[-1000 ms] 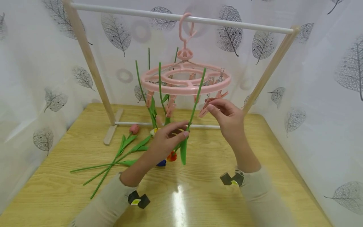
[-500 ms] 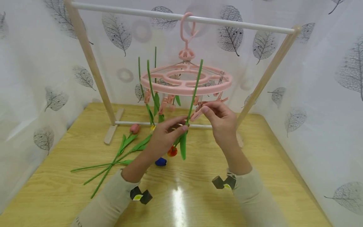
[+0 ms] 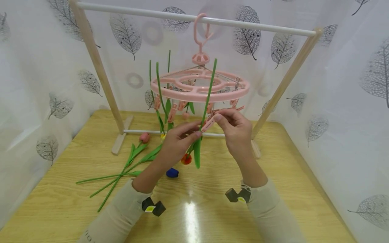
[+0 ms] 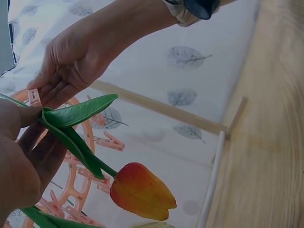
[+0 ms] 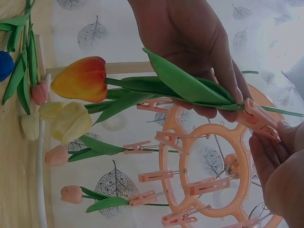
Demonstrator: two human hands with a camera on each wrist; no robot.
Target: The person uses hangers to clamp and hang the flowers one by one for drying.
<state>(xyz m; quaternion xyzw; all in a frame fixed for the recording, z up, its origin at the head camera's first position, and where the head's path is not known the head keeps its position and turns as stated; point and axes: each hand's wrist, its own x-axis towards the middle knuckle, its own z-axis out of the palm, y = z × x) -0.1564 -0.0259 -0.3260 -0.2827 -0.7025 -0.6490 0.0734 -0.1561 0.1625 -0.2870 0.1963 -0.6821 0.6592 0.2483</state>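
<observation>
My left hand (image 3: 181, 136) pinches the green stem of an orange-red artificial tulip (image 4: 142, 191), which hangs bloom down with its stem pointing up. Close beside its fingertips, my right hand (image 3: 236, 130) pinches a pink clothespin (image 5: 259, 119). The clothespin's tip is at the stem, just above the leaves; whether it is clamped there I cannot tell. This clip belongs to a round pink drying hanger (image 3: 199, 97). Other tulips hang upside down from its clips, among them a pink tulip (image 5: 72, 194) and a pale yellow tulip (image 5: 71, 122).
A white rod (image 3: 146, 12) on a wooden frame (image 3: 96, 64) carries the hanger. On the wooden table (image 3: 209, 202) at the left lie several crossed tulips, including a pink tulip (image 3: 144, 137) and a blue tulip (image 3: 172, 172). Leaf-printed curtains (image 3: 340, 111) stand behind and at the sides.
My right hand has moved left with the clothespin, bringing it to the tulip's stem. The held tulip has risen slightly, and the hanger with its hanging tulips has turned a little.
</observation>
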